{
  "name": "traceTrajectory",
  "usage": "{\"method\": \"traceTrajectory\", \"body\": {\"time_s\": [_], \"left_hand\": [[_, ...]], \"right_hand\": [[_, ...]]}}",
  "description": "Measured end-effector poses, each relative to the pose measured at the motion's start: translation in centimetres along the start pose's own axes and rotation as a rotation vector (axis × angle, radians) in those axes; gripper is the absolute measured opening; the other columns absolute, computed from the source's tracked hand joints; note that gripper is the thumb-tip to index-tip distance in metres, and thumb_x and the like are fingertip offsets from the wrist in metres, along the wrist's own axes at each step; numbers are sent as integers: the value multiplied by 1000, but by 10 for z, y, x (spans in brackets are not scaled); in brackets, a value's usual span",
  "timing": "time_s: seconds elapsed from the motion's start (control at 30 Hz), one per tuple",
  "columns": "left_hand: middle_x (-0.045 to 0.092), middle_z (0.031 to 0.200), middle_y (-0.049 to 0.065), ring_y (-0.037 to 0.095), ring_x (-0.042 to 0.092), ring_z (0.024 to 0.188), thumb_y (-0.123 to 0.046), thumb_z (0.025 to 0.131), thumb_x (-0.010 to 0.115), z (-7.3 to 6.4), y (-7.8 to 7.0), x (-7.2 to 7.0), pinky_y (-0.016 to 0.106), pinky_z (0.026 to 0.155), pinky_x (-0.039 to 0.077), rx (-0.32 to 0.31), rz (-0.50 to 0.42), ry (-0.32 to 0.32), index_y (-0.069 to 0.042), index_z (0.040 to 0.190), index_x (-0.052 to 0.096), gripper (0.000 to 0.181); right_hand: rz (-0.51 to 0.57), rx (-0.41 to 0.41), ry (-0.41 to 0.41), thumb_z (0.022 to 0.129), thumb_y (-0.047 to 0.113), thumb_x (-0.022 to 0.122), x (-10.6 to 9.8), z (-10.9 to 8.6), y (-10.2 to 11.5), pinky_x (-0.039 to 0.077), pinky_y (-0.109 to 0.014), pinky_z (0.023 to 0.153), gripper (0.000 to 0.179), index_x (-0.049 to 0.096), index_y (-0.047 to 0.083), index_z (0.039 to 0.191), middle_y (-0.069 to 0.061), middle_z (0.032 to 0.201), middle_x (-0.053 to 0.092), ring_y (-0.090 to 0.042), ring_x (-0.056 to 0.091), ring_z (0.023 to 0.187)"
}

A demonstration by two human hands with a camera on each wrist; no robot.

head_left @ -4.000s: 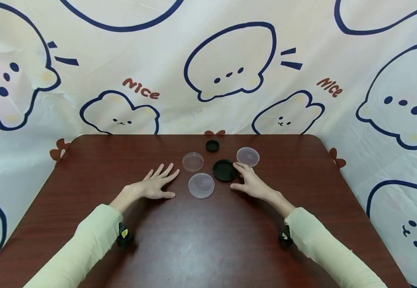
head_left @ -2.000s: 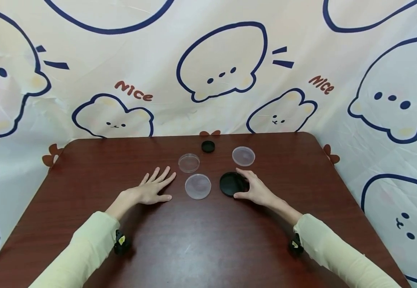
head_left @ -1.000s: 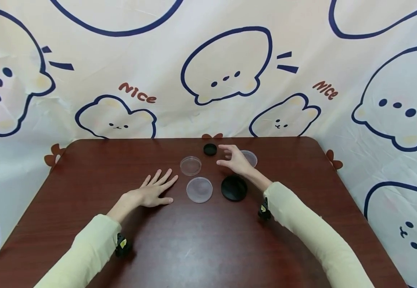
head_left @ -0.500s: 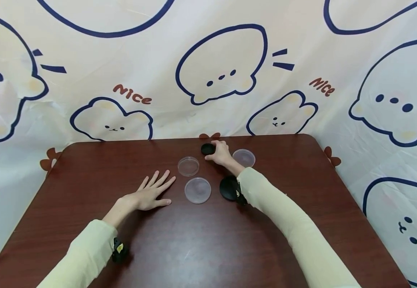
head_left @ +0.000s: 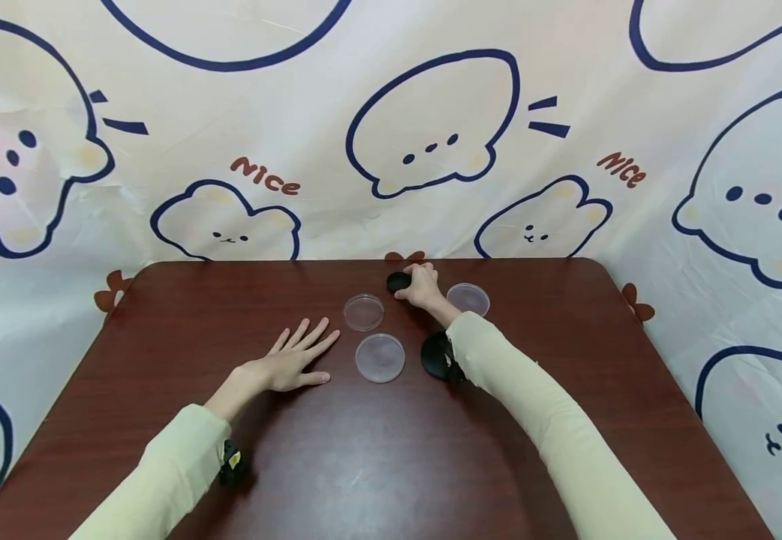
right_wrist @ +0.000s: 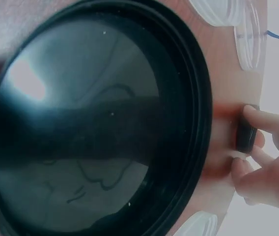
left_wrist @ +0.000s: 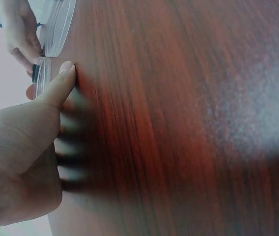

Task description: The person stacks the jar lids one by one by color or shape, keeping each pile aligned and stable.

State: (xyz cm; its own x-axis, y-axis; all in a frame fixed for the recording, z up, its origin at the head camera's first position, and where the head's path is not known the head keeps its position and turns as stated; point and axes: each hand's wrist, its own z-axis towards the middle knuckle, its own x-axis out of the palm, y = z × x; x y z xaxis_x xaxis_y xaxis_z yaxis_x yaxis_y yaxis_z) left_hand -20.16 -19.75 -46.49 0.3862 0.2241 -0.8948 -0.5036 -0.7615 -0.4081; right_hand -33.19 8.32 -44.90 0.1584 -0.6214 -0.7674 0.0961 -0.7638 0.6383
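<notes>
At the table's back, my right hand [head_left: 423,286] holds a small black round dish [head_left: 398,282] by its right side, thumb in front and fingers behind. The right wrist view also shows this small dish, at the hand's fingertips. Below my right forearm lies a larger black round dish [head_left: 437,354], partly hidden by the wrist strap; it fills much of the right wrist view [right_wrist: 100,118]. My left hand [head_left: 290,364] rests flat on the table with fingers spread, holding nothing. Right of it are a clear round dish [head_left: 363,312] and a larger frosted one [head_left: 380,358].
Another frosted round dish [head_left: 468,299] lies right of my right hand, close to its wrist. The brown table [head_left: 364,465] ends at a back edge just behind the small black dish. A printed cloth [head_left: 323,150] hangs behind and at both sides.
My right hand drew the larger black dish nearer and to the right, let go, then reached to the back and took hold of the small black dish. My left hand stayed in place.
</notes>
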Motion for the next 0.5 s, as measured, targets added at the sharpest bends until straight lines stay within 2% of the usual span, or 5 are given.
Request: {"method": "traceTrajectory", "body": {"time_s": [0.2, 0.4, 0.5], "left_hand": [[0, 160, 17, 45, -6, 143, -52, 95, 52, 0, -2, -3, 65, 107, -3, 16, -30, 3, -15, 156, 18, 79], [-1, 161, 16, 42, -6, 144, -47, 97, 53, 3, 0, -1, 62, 108, -2, -8, 4, 15, -15, 156, 15, 77], [0, 160, 17, 44, -6, 143, -46, 97, 53, 1, -1, -1, 63, 108, -1, -6, 6, 16, -14, 156, 16, 77]], "right_hand": [[66, -31, 34, 85, 11, 75, -8, -7, -5, 39, -42, 100, 55, 53, 0, 134, -18, 134, 50, -33, 44, 124], [147, -38, 51, 85, 12, 75, -16, -21, -12, 45, -41, 94, 56, 54, 4, 136, -15, 129, 56, -29, 54, 113], [177, -51, 62, 84, 12, 76, -21, -30, -14, 47, -41, 92, 55, 55, 5, 135, -15, 130, 57, -29, 56, 113]]}}
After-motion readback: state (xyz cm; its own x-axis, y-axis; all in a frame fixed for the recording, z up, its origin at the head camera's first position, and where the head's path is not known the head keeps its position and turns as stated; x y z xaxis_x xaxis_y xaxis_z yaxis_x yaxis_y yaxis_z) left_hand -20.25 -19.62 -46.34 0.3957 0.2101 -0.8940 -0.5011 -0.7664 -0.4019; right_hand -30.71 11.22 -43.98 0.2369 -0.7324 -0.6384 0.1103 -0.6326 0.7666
